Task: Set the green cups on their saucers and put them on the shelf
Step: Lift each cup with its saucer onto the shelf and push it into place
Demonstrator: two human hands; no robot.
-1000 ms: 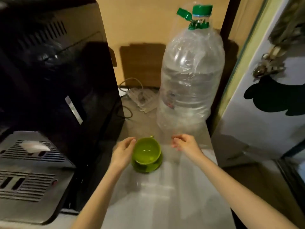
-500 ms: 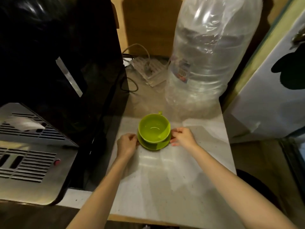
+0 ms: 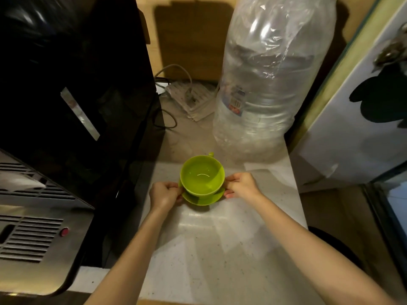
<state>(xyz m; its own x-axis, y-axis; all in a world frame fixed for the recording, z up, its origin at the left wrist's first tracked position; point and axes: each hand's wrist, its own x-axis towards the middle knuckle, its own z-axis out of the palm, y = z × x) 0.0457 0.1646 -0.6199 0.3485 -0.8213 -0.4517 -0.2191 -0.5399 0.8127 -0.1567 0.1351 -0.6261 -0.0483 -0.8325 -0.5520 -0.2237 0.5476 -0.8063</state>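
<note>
Green cup (image 3: 202, 175) sits on saucer (image 3: 202, 195) btwn my grips, left hand (image 3: 164, 194) & right hand (image 3: 241, 186) pinching saucer rim; I reckon next needs level lift to shelf.

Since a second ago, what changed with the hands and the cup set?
Both hands closed in on the saucer: the left hand now pinches its left rim and the right hand its right rim; a second ago they hovered open on either side. The green cup stayed seated on the saucer, handle pointing away, in front of the water bottle on the counter.
</note>
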